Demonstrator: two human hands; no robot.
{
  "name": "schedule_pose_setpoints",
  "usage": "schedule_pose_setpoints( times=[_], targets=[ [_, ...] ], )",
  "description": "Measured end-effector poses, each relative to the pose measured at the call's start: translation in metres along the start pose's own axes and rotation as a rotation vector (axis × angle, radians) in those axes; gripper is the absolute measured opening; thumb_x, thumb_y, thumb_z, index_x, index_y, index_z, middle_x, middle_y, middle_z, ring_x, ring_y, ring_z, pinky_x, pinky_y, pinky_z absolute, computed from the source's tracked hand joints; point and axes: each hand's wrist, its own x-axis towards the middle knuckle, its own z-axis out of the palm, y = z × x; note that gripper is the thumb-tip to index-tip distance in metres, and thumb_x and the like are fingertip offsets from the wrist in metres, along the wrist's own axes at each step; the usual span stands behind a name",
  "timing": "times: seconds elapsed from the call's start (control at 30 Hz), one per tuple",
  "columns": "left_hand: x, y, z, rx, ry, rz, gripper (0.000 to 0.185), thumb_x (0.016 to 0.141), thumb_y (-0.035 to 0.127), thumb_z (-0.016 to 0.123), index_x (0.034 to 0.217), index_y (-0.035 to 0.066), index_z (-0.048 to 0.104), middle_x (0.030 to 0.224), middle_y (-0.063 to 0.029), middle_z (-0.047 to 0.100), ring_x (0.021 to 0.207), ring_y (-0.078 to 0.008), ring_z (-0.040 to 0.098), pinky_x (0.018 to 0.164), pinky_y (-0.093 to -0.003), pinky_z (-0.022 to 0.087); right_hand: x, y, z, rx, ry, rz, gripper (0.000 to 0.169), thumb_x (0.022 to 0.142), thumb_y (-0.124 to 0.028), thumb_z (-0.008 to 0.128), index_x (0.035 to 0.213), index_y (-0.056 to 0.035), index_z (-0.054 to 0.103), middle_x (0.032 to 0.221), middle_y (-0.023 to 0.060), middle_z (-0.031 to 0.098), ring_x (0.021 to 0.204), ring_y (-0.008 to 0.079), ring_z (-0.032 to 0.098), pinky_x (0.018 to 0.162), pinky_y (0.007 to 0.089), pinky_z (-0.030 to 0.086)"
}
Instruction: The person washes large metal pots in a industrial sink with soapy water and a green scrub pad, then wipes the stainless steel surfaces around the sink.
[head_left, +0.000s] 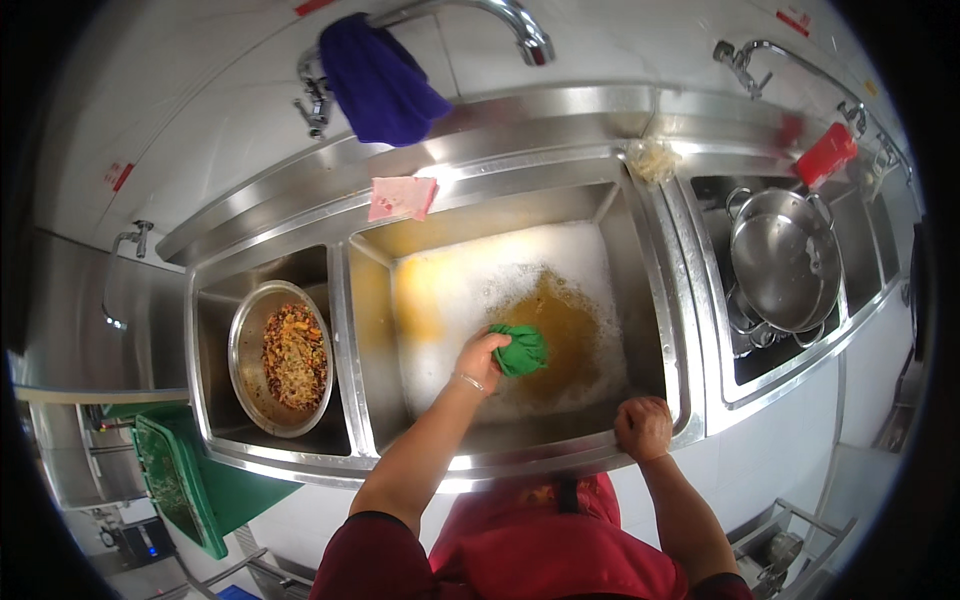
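Note:
My left hand (480, 361) grips a bunched green cloth (520, 351) over the middle basin of a stainless steel sink (630, 225). Beneath the cloth lies soapy water (450, 300), white with foam and yellow-brown where the foam parts. A thin bracelet circles my left wrist. My right hand (645, 427) rests with curled fingers on the basin's front rim, near its right corner. Whether anything is inside that curled hand cannot be seen.
In the left basin stands a steel bowl (244, 360) of food scraps (296, 356). Steel pots (784, 255) fill the right basin. A pink cloth (403, 198) lies on the back ledge. A purple cloth (382, 82) hangs from the faucet (517, 30). A green bin (217, 480) stands at lower left.

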Motion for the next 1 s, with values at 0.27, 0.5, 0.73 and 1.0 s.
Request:
schedule_pose_setpoints(
  times=[0.27, 0.5, 0.73, 1.0],
  targets=[
    [-0.056, 0.026, 0.028, -0.098, -0.223, 0.065, 0.035, 0.071, 0.000, 0.051, 0.106, 0.001, 0.053, 0.102, -0.0120, 0.059, 0.096, -0.0269, 0.058, 0.087, -0.0417, 0.048, 0.071, -0.077, 0.005, 0.441, -0.127, -0.006, 0.080, 0.065, -0.015, 0.075, 0.134, -0.0064, 0.036, 0.132, 0.0196, 0.040, 0.125, 0.0324, 0.038, 0.103, 0.0397, 0.032],
    [-0.078, 0.032, 0.012, -0.193, -0.231, 0.084, 0.042, 0.071, -0.004, 0.044, 0.112, -0.004, 0.054, 0.105, -0.0170, 0.059, 0.097, -0.0290, 0.059, 0.087, -0.0425, 0.049, 0.099, -0.096, 0.033, 0.897, -0.388, 0.184, 0.047, 0.076, -0.004, 0.062, 0.121, 0.0000, 0.048, 0.109, 0.0127, 0.057, 0.099, 0.0196, 0.055, 0.086, 0.0307, 0.045],
    [-0.087, 0.001, 0.000, -0.110, -0.205, 0.012, 0.043, 0.087, 0.037, 0.058, 0.120, 0.011, 0.049, 0.111, -0.0049, 0.057, 0.102, -0.0232, 0.056, 0.085, -0.0428, 0.048, 0.103, -0.134, 0.052, 1.224, -0.140, 0.599, 0.032, 0.080, -0.008, 0.054, 0.112, -0.0005, 0.052, 0.095, 0.0123, 0.061, 0.088, 0.0196, 0.058, 0.075, 0.0297, 0.047],
    [-0.062, -0.014, 0.006, -0.340, -0.242, -0.053, 0.035, 0.080, 0.028, 0.069, 0.107, 0.010, 0.056, 0.102, -0.0099, 0.060, 0.095, -0.0227, 0.058, 0.081, -0.0372, 0.050, 0.095, -0.156, 0.019, 0.272, -0.342, -0.307, 0.042, 0.081, -0.016, 0.053, 0.120, -0.0030, 0.047, 0.113, 0.0200, 0.053, 0.100, 0.0360, 0.054, 0.087, 0.0392, 0.042]
  ],
)
